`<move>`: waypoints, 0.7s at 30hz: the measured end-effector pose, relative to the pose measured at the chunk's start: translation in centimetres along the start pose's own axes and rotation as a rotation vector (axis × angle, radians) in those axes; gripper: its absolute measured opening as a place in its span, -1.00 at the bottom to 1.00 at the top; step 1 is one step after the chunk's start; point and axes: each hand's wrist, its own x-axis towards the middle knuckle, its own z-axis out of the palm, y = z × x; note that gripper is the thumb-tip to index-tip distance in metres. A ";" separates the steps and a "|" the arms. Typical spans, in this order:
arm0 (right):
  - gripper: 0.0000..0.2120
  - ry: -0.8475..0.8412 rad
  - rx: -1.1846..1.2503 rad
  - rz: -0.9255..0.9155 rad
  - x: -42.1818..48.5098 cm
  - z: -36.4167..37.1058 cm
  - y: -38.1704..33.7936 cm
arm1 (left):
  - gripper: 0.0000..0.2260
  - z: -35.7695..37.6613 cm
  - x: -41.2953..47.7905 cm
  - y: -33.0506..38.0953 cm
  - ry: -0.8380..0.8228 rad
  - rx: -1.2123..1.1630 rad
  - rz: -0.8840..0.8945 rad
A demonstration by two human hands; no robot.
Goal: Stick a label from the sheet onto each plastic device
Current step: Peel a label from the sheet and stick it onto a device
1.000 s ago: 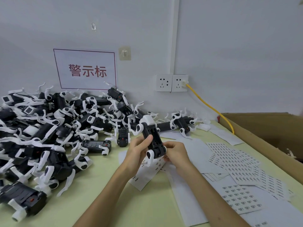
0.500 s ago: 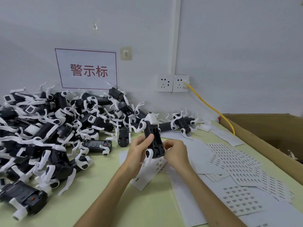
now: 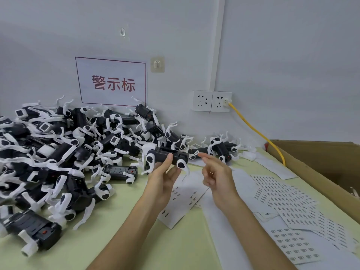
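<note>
Device of black plastic with white legs [image 3: 167, 157] sits in your left hand [image 3: 165, 178], thumb and fingers curled round its body: likely light, rigid, legs fragile. At three o'clock your right hand [image 3: 216, 172], fingers loosely spread, seems to carry a small white label [image 3: 196, 152] on its forefinger.

On the table [image 3: 116, 240], the device pile [image 3: 68, 152] lies left, label sheets [image 3: 288, 201] right, cardboard box [image 3: 321, 162] farther right.

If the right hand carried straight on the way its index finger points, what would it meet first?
Most likely the nearest end of the device held by the left hand: the right hand points up and left at it across a small gap. Depth is hard to judge.
</note>
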 end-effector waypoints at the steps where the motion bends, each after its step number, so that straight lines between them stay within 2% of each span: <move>1: -0.80 -0.069 0.090 0.052 -0.2 0.2 -0.2 | -0.79 0.0 0.0 -0.1 0.023 -0.042 0.002; 5: -0.67 -0.259 0.338 0.211 -1.4 1.5 -0.2 | -0.84 0.0 -0.1 0.1 0.043 -0.175 0.022; 9: -0.62 -0.354 0.412 0.332 -2.7 3.1 0.7 | -0.79 0.2 -0.3 0.0 -0.022 -0.250 0.036; 15: -0.61 -0.342 0.474 0.382 -3.6 4.1 1.9 | -0.74 0.7 -0.9 -0.1 -0.095 -0.146 -0.123; 21: -0.63 -0.307 0.507 0.377 -3.5 4.0 1.9 | -0.69 1.1 -1.2 -0.1 -0.156 -0.048 -0.167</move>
